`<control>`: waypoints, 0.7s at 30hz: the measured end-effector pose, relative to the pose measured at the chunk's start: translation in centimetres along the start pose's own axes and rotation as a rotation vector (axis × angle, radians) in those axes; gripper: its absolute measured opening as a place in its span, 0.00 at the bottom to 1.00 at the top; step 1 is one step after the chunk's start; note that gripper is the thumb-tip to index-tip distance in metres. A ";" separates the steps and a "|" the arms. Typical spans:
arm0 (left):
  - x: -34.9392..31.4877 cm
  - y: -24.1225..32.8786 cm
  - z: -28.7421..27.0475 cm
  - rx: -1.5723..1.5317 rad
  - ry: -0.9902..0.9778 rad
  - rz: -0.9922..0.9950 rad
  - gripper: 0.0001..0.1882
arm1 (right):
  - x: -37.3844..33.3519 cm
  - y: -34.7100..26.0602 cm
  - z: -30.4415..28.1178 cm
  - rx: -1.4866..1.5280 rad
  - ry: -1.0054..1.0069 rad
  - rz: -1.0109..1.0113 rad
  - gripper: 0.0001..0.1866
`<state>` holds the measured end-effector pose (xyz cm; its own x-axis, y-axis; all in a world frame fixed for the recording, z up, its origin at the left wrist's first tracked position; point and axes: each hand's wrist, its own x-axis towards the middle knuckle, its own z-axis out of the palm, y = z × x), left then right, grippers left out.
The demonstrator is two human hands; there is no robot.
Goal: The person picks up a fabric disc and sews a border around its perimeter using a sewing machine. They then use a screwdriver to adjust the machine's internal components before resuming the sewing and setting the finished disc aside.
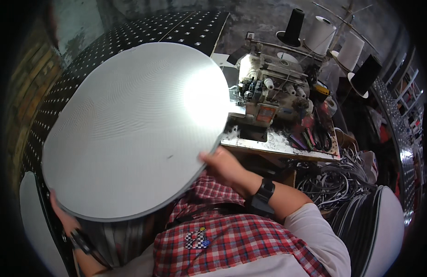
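A large oval panel [130,138], faced in light grey fabric with a darker grey edge, spans the left and middle of the view. A short dark mark shows on its near part. My right hand [224,167] grips its right-hand near edge, thumb on top and the other fingers mostly hidden beneath. At the near left edge my left hand [62,214] holds the rim, its fingers largely out of sight under the panel. The panel's far right edge lies close beside an overlock sewing machine [278,87], where a bright light glares off the fabric.
Behind the panel stretches a black table [195,34] dotted with shiny studs. Black and white thread cones [320,34] stand behind the machine. Scissors [322,138] lie on the machine table's right end. A tangle of grey strips [333,177] and more stacked panels [384,231] sit at my right.
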<state>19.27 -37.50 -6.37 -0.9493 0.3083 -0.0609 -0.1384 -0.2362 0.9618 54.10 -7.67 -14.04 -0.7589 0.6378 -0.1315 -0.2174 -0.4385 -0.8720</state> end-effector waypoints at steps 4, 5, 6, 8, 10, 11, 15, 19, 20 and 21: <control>4.9 0.9 -6.9 -0.289 -0.179 -0.042 0.28 | -0.9 -0.9 0.6 0.003 -0.392 0.300 0.23; 3.8 0.8 -6.4 -0.271 -0.405 -0.160 0.26 | 0.2 -0.6 -1.0 0.101 -0.224 0.273 0.23; -0.1 0.6 -2.5 -0.122 -0.236 -0.227 0.24 | 1.4 -0.8 -2.3 0.120 -0.112 0.213 0.20; -0.6 -1.4 -7.0 0.105 -0.286 -0.496 0.26 | 3.2 -2.2 -3.0 0.134 -0.020 0.131 0.17; -4.0 -2.5 -4.3 0.221 -0.456 -0.439 0.25 | 4.8 -3.3 -2.3 0.152 0.012 0.050 0.15; -4.6 -3.0 -3.5 0.300 -0.508 -0.404 0.23 | 4.9 -3.4 -1.3 0.151 0.007 0.052 0.15; -1.0 -1.4 -5.4 -0.224 -0.045 -0.135 0.24 | 2.6 -2.2 2.0 -0.330 -0.109 0.024 0.10; -1.2 3.0 -6.1 -0.395 -0.023 -0.156 0.27 | -0.4 -0.9 1.2 -0.177 -0.433 0.210 0.22; -1.1 3.3 -5.9 -0.380 -0.030 -0.197 0.27 | 0.5 -1.2 0.1 0.107 -0.318 0.267 0.22; -0.8 2.8 -7.0 -0.379 -0.020 -0.192 0.27 | 1.5 -1.3 -1.1 0.268 -0.209 0.287 0.20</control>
<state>17.70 -44.88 -5.54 -0.8912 0.3964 -0.2204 -0.4094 -0.4939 0.7671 53.93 -5.48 -13.66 -0.9133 0.3372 -0.2282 -0.1106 -0.7449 -0.6579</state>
